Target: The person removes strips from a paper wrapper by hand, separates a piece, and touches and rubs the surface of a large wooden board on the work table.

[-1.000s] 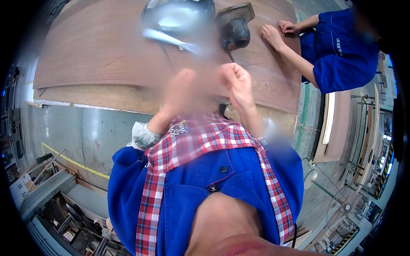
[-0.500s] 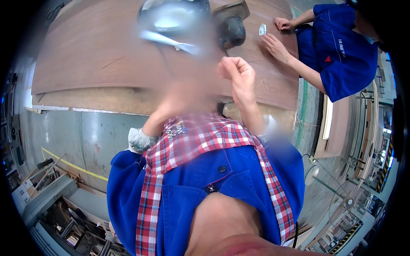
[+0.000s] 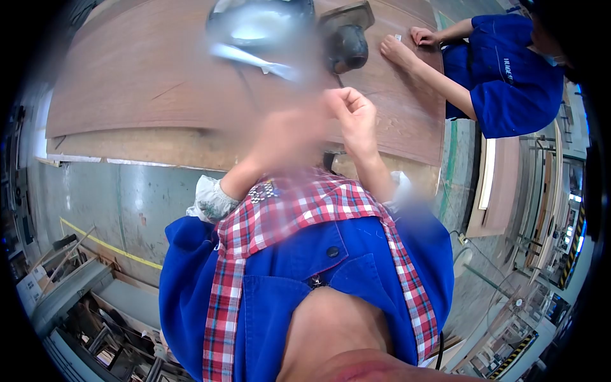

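My right hand (image 3: 358,124) is raised over the near edge of the brown wood sheet (image 3: 127,95). Its thumb and index finger are pinched together, and whatever lies between them is too small or blurred to make out. My left hand (image 3: 289,135) is close beside it on the left, almost touching its fingertips. A smear across the view hides the left fingers. Beyond my hands stand a black rounded tool (image 3: 349,49) with a flat brownish part behind it and a shiny dark rounded object (image 3: 261,22). A pale strip (image 3: 251,58), also blurred, lies in front of the shiny object.
A co-worker in blue (image 3: 515,70) stands at the right end of the table, one hand (image 3: 400,52) over a small white label (image 3: 398,37) on the sheet. Boards (image 3: 499,184) lean at the right. Frames and wood pieces (image 3: 121,305) stand at lower left.
My left hand has risen and moved right, closer to my right hand, which has shifted slightly left. The co-worker's near hand has moved up over the white label, covering part of it.
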Demonstrator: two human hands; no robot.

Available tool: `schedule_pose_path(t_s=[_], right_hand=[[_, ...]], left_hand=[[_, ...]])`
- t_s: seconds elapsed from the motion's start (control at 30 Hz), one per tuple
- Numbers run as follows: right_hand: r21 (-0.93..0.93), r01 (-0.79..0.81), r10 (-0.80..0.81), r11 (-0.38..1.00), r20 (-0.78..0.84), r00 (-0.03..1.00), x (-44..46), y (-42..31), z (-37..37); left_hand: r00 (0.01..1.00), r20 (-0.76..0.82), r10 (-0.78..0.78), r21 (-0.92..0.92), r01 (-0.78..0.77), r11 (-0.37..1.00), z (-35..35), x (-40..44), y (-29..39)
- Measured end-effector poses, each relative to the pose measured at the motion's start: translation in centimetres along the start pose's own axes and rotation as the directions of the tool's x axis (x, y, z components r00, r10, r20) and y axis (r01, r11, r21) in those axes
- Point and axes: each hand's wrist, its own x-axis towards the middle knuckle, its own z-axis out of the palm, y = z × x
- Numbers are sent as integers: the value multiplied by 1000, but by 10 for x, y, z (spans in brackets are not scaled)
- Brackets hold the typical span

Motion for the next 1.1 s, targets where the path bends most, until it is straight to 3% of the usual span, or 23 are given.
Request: schedule_pose_path(t_s=[0.57,0.67,0.93,1.1], right_hand=[[15,-43,42,999,54,998,-4,0,3],[32,-25,23,999,56,998,-5,1,2],[50,-16,13,999,49,999,-6,2,2],[29,-8,6,1000,41,999,-7,2,3]], left_hand=[[998,-33,-60,-18,59,998,-3,-1,-8],[999,-39,10,119,-5,993,-4,-1,-14],[996,-85,37,196,-20,980,-5,-1,-22],[991,-134,18,115,-2,993,-5,-2,-24]])
